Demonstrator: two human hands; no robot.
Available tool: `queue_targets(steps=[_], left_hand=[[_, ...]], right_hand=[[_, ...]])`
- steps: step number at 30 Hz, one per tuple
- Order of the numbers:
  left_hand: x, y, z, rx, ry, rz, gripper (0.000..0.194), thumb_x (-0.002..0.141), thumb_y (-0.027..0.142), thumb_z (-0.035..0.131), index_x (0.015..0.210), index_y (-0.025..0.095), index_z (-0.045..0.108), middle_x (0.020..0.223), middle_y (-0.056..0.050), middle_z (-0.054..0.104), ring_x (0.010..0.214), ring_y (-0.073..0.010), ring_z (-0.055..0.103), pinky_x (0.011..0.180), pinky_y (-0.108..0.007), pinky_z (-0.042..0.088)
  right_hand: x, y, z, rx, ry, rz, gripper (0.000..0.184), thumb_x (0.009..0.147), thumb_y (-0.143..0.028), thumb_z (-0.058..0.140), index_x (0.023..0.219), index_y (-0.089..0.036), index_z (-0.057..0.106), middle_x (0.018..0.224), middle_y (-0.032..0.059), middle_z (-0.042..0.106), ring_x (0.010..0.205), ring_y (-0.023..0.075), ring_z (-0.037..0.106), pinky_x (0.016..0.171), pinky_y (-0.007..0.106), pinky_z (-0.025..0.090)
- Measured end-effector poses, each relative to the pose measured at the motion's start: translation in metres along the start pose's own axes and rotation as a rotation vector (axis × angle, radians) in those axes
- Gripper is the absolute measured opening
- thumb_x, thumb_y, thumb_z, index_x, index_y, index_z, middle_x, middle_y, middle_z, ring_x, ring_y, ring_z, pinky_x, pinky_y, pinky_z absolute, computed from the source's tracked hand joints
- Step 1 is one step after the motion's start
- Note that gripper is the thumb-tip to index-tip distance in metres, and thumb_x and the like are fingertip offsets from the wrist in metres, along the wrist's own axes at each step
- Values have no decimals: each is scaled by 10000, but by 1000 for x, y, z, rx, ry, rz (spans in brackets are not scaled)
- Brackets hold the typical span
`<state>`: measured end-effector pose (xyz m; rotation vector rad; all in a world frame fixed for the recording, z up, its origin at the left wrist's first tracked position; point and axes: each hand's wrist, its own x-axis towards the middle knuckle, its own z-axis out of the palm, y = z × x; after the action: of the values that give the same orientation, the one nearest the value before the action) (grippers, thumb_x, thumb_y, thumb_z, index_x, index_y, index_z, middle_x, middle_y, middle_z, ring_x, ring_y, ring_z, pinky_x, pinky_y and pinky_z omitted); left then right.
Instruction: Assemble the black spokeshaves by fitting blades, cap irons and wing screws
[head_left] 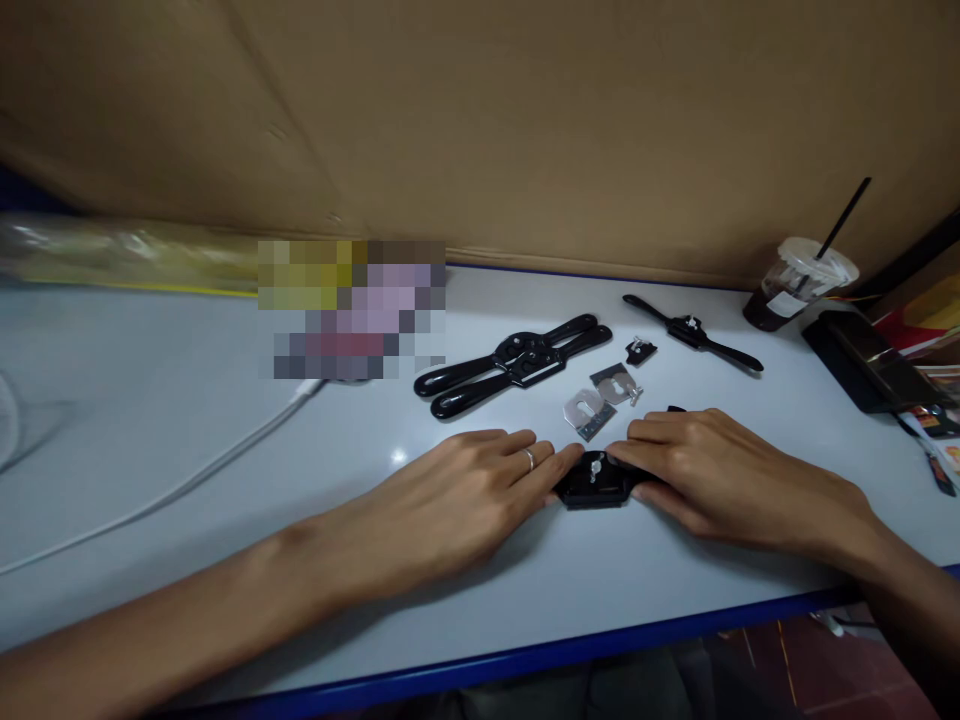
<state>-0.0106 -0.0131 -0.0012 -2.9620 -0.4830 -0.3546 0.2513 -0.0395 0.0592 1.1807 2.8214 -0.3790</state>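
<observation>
A black spokeshave (596, 482) lies low over the table near its front edge, with a silver thumbscrew showing on its middle. My left hand (487, 480), a ring on one finger, is closed around its left handle. Around the right handle my right hand (712, 475) is closed too, and only a dark tip shows beyond the fingers. Just behind sit two flat metal blades (589, 410) and a loose thumbscrew (636, 394). A black cap piece (641, 350) with a screw lies farther back. Two black spokeshave bodies (517, 365) rest side by side to the left.
Another spokeshave (691, 334) with a screw lies at the back right. Beyond it stands a plastic cup (780, 290) with a straw, beside a dark stand (862, 360). A white cable (195, 490) runs across the left to a blurred item. Cardboard (525, 130) walls the back.
</observation>
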Motion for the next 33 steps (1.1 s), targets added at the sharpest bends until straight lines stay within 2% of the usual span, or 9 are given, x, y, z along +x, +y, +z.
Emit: queue_targets(steps=[5,9,14,17,20,23,29,33], left_hand=[[1,0,-1,-14,2,-6,361,982,117,477,1337,58,493,860,-66,689,726,-209,636,615,-332,510],[1,0,0,4,12,0,392,985,135,499,1366,44,471,852,-58,678,717,-209,636,618,-333,511],[0,1,2,27,22,-1,383,1004,148,476,1369,31,468,874,-68,679,731,-211,631,631,-338,498],[0,1,4,22,16,-19,324,1004,141,467,1314,60,515,852,-59,668,724,-208,616,623,-332,475],[0,1,5,1,3,-33,248,1000,138,468,1225,104,567,852,-57,657,713,-201,598,610,-321,445],[1,1,5,-10,-7,-30,205,993,128,468,1160,118,588,855,-63,656,723,-199,588,621,-316,431],[2,1,1,-5,-19,-4,184,974,100,479,1123,106,587,877,-72,669,743,-204,590,633,-321,430],[3,2,0,13,-23,5,193,960,84,483,1123,105,584,866,-66,666,742,-210,591,625,-327,430]], right_hand=[[-1,0,0,1,-4,4,209,919,-83,572,1069,-174,686,972,40,699,851,190,640,730,324,423],[-1,1,-1,7,-1,16,203,937,-156,589,1118,-185,676,998,44,700,854,199,644,736,328,421],[-2,2,-2,-42,76,55,163,950,-140,513,906,-176,666,887,46,680,742,178,610,669,321,393],[-3,1,0,-94,122,11,155,971,-193,526,1019,-173,673,932,62,699,759,193,626,650,320,387],[-1,-1,6,-146,237,-74,199,1009,-268,539,1108,-158,673,932,71,709,765,199,635,631,313,381],[3,-2,13,-214,331,-138,205,1030,-257,516,1038,-148,689,839,50,684,692,177,599,586,307,348],[9,-1,21,-263,392,-171,292,1055,-242,466,863,-162,670,740,20,627,611,152,536,532,314,293],[12,-1,26,-289,446,-180,304,1055,-228,472,821,-155,651,711,12,612,592,145,514,526,324,284]])
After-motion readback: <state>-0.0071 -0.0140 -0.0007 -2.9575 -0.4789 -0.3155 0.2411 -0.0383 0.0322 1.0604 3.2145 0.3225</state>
